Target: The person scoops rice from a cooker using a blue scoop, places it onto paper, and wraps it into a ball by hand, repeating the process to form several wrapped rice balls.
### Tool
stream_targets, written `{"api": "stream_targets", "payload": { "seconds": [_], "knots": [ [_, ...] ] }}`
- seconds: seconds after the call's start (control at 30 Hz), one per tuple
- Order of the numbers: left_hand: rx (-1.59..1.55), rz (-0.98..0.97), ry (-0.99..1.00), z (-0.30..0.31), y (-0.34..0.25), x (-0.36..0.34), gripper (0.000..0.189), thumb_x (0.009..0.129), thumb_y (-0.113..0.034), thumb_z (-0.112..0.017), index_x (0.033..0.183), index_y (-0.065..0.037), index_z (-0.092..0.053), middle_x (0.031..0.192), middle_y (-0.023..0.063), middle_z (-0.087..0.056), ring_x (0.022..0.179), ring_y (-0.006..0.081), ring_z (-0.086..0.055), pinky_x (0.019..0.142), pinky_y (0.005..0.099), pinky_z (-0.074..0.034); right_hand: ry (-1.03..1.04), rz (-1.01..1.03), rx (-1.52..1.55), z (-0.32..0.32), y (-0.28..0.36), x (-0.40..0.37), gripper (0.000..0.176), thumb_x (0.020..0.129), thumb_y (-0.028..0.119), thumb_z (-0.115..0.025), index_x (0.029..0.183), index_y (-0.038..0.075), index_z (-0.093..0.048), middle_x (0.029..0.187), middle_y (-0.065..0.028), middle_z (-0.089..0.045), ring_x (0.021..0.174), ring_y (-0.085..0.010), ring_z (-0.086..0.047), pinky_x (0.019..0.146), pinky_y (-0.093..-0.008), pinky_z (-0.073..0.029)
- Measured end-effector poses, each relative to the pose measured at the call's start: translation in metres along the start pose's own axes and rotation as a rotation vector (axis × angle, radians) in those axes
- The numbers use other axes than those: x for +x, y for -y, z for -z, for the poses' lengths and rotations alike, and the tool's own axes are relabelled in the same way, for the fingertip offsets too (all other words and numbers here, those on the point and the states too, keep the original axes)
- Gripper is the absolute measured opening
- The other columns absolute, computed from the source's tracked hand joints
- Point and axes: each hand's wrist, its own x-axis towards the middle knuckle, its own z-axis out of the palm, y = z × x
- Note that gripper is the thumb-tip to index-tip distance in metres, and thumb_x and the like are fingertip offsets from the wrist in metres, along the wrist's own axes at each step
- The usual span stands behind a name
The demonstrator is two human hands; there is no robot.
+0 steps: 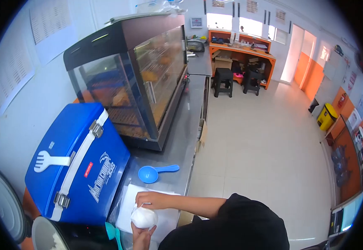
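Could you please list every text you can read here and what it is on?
"35S", seemingly, on the blue cooler, ending white lettering otherwise too blurred.
Red sticker on it: too small.
Wall sheets: too small.
No text on the white bundle held by left hand and right hand.

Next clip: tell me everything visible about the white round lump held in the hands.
The white round lump is smooth, ball-shaped and slightly glossy, as if wrapped in thin film; its material cannot be told. The left hand cups it from below; the right hand pinches its gathered top. It is held over a white sheet on the grey metal counter, beside the blue plastic cooler box.
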Motion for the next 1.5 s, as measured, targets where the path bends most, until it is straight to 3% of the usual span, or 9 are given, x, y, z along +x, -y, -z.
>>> {"api": "stream_targets", "payload": {
  "seconds": [0.4,0.57,0.67,0.87,1.0,1.17,1.33,1.43,1.5],
  "knots": [
    [-0.024,-0.14,0.142,0.016,0.04,0.02,0.076,0.075,0.002,-0.062,0.141,-0.005,-0.026,0.132,0.015,-0.044,0.123,0.0294,-0.046,0.105,0.0452,-0.036,-0.221,-0.381,0.529,-0.022,0.0,-0.041,0.013,0.088,0.001,-0.059,0.099,0.005,-0.064,0.101,-0.0045,-0.061,0.1,-0.0146,-0.057,0.088,-0.0294,-0.045],
    [-0.055,0.068,-0.134,-0.02,0.027,0.013,0.043,0.086,0.002,-0.05,0.128,-0.004,-0.051,0.122,0.0172,-0.059,0.112,0.0325,-0.054,0.099,0.0392,-0.042,-0.25,-0.589,0.674,-0.023,-0.009,-0.061,0.02,0.093,0.009,-0.055,0.109,0.003,-0.064,0.113,-0.0065,-0.062,0.109,-0.0142,-0.054,0.098,-0.0292,-0.039],
    [-0.246,0.047,-0.007,-0.03,0.031,0.032,0.077,0.074,0.001,-0.065,0.141,-0.003,-0.028,0.13,0.0147,-0.045,0.122,0.0286,-0.047,0.105,0.044,-0.037,-0.189,-0.459,0.659,0.0,-0.035,-0.077,0.027,0.095,0.019,-0.054,0.113,0.003,-0.064,0.116,-0.0093,-0.061,0.114,-0.0184,-0.052,0.103,-0.0336,-0.035],
    [0.65,-0.21,-0.097,-0.058,0.036,0.072,0.068,0.068,-0.006,-0.076,0.124,0.001,-0.039,0.119,0.0145,-0.048,0.11,0.026,-0.05,0.097,0.0377,-0.04,0.134,-0.437,-0.217,0.047,-0.002,-0.069,0.062,0.081,0.037,-0.07,0.126,-0.001,-0.05,0.123,-0.0162,-0.055,0.116,-0.0303,-0.05,0.103,-0.0394,-0.037],
    [1.168,-0.544,0.069,-0.083,0.036,0.101,0.071,0.066,-0.011,-0.078,0.124,0.001,-0.039,0.116,0.0176,-0.048,0.11,0.033,-0.049,0.094,0.04,-0.043,-0.124,-0.506,0.062,0.048,-0.028,-0.081,0.077,0.068,0.03,-0.083,0.128,0.001,-0.046,0.118,-0.0165,-0.055,0.112,-0.0274,-0.053,0.097,-0.0382,-0.042],
    [0.836,-0.412,0.111,-0.126,0.015,0.11,0.062,0.067,-0.004,-0.071,0.123,-0.002,-0.045,0.135,0.0208,-0.04,0.119,0.0382,-0.046,0.096,0.0452,-0.042,-0.294,-0.714,0.101,0.093,-0.046,-0.102,0.071,0.066,0.031,-0.083,0.122,0.0,-0.052,0.108,-0.0167,-0.063,0.101,-0.0278,-0.061,0.087,-0.0382,-0.048],
    [1.303,-0.865,-0.305,-0.04,0.022,0.078,0.038,0.071,-0.001,-0.064,0.109,-0.006,-0.059,0.116,0.0169,-0.057,0.109,0.0373,-0.053,0.092,0.0466,-0.042,-0.79,-0.773,0.111,0.169,-0.095,-0.104,0.055,0.076,0.029,-0.076,0.117,-0.002,-0.055,0.105,-0.0151,-0.064,0.097,-0.0237,-0.062,0.085,-0.0362,-0.05],
    [1.288,-0.731,-0.97,0.012,0.023,0.037,0.034,0.079,0.006,-0.05,0.112,-0.002,-0.053,0.111,0.019,-0.054,0.102,0.0354,-0.054,0.093,0.0422,-0.041,-0.541,-1.004,-0.275,0.232,-0.106,-0.083,0.054,0.078,0.034,-0.072,0.115,-0.003,-0.056,0.095,-0.0164,-0.066,0.091,-0.0296,-0.064,0.082,-0.0387,-0.05],
    [0.777,-0.51,-1.089,0.049,0.046,0.021,0.038,0.082,0.005,-0.047,0.12,0.0,-0.052,0.118,0.0175,-0.053,0.107,0.0317,-0.053,0.097,0.0408,-0.04,-0.179,-1.135,-0.638,0.25,-0.125,-0.08,0.068,0.078,0.047,-0.07,0.123,-0.001,-0.053,0.115,-0.0207,-0.06,0.104,-0.0346,-0.059,0.088,-0.0409,-0.047]
  ]
}}
